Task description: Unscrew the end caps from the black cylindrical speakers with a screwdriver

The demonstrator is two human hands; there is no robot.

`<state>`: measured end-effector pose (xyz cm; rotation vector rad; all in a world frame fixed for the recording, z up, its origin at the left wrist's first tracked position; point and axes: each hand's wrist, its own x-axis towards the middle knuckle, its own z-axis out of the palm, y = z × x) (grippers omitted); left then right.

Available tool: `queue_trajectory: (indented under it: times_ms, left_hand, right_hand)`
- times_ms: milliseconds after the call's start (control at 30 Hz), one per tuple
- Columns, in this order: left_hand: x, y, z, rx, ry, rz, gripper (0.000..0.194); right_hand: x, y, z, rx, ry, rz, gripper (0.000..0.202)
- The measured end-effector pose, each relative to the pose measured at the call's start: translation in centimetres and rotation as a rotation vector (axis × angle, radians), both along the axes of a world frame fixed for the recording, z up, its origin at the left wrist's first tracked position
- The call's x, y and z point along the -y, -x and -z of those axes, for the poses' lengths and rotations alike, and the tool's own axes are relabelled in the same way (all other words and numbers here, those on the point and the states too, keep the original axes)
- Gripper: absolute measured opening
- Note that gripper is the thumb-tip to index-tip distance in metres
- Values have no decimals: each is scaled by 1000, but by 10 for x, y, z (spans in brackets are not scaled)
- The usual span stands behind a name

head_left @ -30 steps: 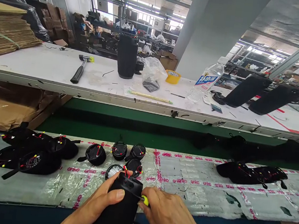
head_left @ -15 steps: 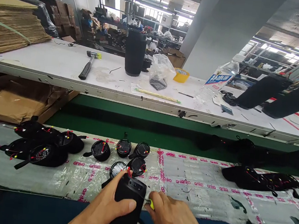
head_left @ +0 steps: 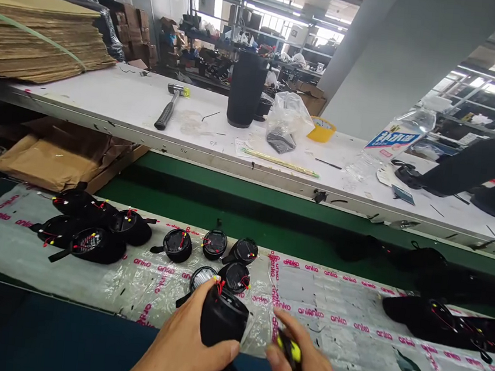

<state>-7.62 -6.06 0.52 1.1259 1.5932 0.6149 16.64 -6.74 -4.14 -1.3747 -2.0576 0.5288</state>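
Observation:
My left hand (head_left: 191, 340) is wrapped round a black cylindrical speaker (head_left: 221, 326), thumb across its front, its end tilted up toward the bench. Red wires with a small white connector stick out of that end. To the right, apart from the speaker, my right hand (head_left: 307, 360) grips a small tool with a yellow-and-black handle (head_left: 290, 350); it is blurred and its tip cannot be made out. Just beyond the speaker, several black speakers stand on end, among them one (head_left: 236, 276) with red and yellow wire ends showing.
Plastic film with pink print (head_left: 303, 331) covers the lower bench. More black speakers lie at its left (head_left: 97, 244) and right (head_left: 440, 320). The white shelf (head_left: 208, 141) bears a hammer (head_left: 170, 107), an upright speaker (head_left: 245, 92), a bottle (head_left: 394, 135) and stacked cardboard (head_left: 38, 40).
My right hand has drawn away to the right with the tool, off the speaker's edge. The speaker has turned slightly in my left hand. The view has swung a little left.

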Motion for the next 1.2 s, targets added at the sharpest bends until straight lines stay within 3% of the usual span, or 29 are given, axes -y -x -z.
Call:
queue_trajectory:
  times_ms: [133, 267, 367, 467, 533, 667, 733, 967, 1067, 1200]
  left_hand:
    - [10, 1, 14, 75, 21, 44, 102]
    - [10, 19, 28, 557, 102, 12, 89]
    - [2, 25, 35, 905, 207, 56, 84]
    - [-2, 20, 37, 1108, 287, 138, 68]
    - [-1, 17, 33, 1131, 281, 139, 66]
    - [5, 20, 22, 1013, 164, 19, 73]
    - [6, 24, 18, 955, 129, -5, 77]
    - [9, 31, 19, 694, 65, -86, 75]
    - [9, 31, 14, 648, 38, -66, 71]
    - [8, 31, 10, 646, 7, -56, 66]
  right_hand:
    - [0, 15, 5, -26, 177, -29, 46]
    - [-2, 14, 6, -144, 354, 7, 55]
    - [-8, 13, 5, -313, 511, -70, 60]
    - [-14, 20, 6, -458, 639, -101, 63]
    - [-15, 25, 4, -489, 656, -53, 64]
    - [-7, 28, -4, -324, 489, 121, 52]
    - [-2, 27, -10, -168, 338, 135, 42]
    - [-9, 40, -32, 369, -130, -264, 20]
    - [-16, 47, -40, 494, -219, -339, 5]
    - [-19, 51, -47, 581, -241, -383, 12]
